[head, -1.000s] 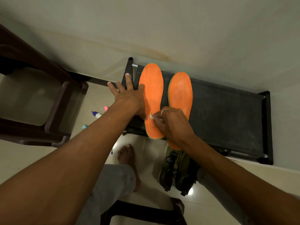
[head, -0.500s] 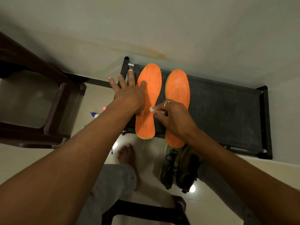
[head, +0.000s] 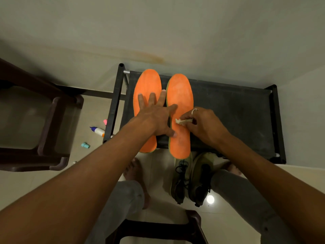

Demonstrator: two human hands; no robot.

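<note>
On the black rack (head: 237, 120), two orange insoles lie side by side, heels overhanging the near edge. Rub the right insole (head: 179, 92) with the small white wad (head: 179, 121) in short lengthwise strokes, pressing lightly so it does not slide; bear down with your other palm to pin both. Left hand (head: 154, 117): flat, fingers straight and spread, three on the left insole (head: 147, 83), forefinger and thumb on the right one. Right hand (head: 204, 124): fingers curled, pinching the wad against the insole's middle.
</note>
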